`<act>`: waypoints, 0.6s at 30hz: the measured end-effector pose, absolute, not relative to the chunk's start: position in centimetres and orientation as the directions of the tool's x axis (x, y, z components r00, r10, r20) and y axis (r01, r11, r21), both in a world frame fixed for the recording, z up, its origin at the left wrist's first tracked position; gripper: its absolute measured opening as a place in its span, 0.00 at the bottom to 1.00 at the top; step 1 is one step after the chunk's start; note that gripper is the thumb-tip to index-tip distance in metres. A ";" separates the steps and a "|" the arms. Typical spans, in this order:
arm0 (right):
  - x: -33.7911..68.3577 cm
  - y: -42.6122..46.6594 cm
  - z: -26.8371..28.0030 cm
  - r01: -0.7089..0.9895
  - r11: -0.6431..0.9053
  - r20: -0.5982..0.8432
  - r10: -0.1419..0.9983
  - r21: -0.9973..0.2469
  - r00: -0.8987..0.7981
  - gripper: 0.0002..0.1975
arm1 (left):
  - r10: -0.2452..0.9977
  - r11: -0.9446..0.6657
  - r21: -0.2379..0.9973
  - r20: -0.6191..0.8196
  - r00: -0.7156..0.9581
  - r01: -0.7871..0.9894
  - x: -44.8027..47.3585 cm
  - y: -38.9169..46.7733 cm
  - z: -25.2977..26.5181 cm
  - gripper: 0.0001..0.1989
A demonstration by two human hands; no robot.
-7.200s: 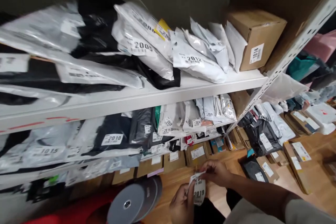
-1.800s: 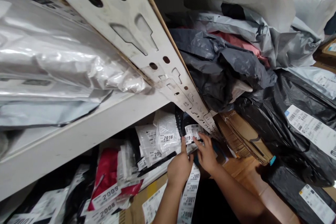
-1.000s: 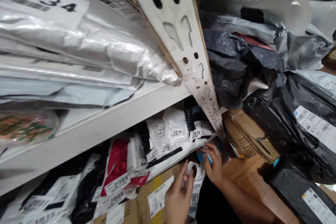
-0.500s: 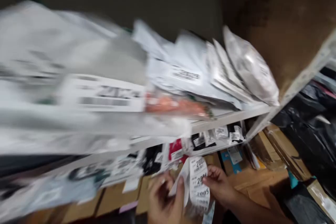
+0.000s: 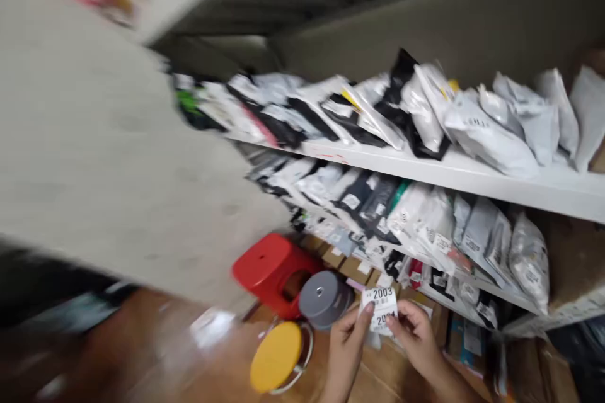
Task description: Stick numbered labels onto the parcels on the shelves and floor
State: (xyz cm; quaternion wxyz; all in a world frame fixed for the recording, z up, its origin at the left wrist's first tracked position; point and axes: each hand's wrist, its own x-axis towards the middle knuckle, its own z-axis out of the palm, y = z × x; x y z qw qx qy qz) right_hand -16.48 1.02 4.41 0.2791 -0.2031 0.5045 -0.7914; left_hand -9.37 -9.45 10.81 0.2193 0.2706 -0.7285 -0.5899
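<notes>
Low in the view, my left hand [image 5: 350,332] and my right hand [image 5: 414,335] hold a strip of white number labels [image 5: 382,310] between them. Printed on it are 2003 and 2004 in black, one above the other. My left hand pinches its left edge with the thumb on top. On the right edge my right thumb presses near the lower number. Part of the strip below my fingers is hidden. Beyond the hands, bagged parcels [image 5: 479,239] with labels stand on the lower shelves.
A white shelf edge [image 5: 425,170] runs across, with white and black parcels [image 5: 486,132] along it. Left of my hands stand a red stool [image 5: 269,264], a grey round stool [image 5: 324,299] and a yellow-topped stool [image 5: 276,357]. A pale panel [image 5: 118,157] fills the left.
My view has swung back and left, away from the near parcels, bringing the stools and upper shelf into sight. Both hands still hold the label strip, now stretched flatter between them.
</notes>
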 end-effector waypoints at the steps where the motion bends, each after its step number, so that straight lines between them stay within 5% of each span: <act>1: -15.8 1.4 7.0 0.254 -0.330 0.055 -0.700 -0.909 -0.712 0.17 | -0.697 0.171 0.979 0.043 -0.716 -0.108 -8.0 -8.4 13.3 0.30; 6: -12.1 3.9 15.9 0.377 -0.272 0.108 -0.909 -0.886 -0.403 0.17 | -0.860 0.278 0.957 0.211 -0.465 -0.080 -0.3 -1.3 21.4 0.27; 11: -5.9 6.8 17.2 0.479 -0.085 0.061 -0.996 -0.874 -0.065 0.21 | -0.944 0.285 0.944 0.247 -0.217 -0.165 7.8 7.2 23.1 0.28; 15: 1.9 9.3 16.4 0.486 0.200 -0.053 -0.953 -0.851 0.300 0.21 | -0.934 0.308 0.875 0.352 0.055 -0.373 17.1 14.9 27.6 0.15; 18: 9.0 12.0 16.8 0.436 0.355 -0.105 -0.860 -0.827 0.500 0.20 | -0.810 0.369 0.809 0.521 0.269 -0.457 24.0 24.5 31.7 0.14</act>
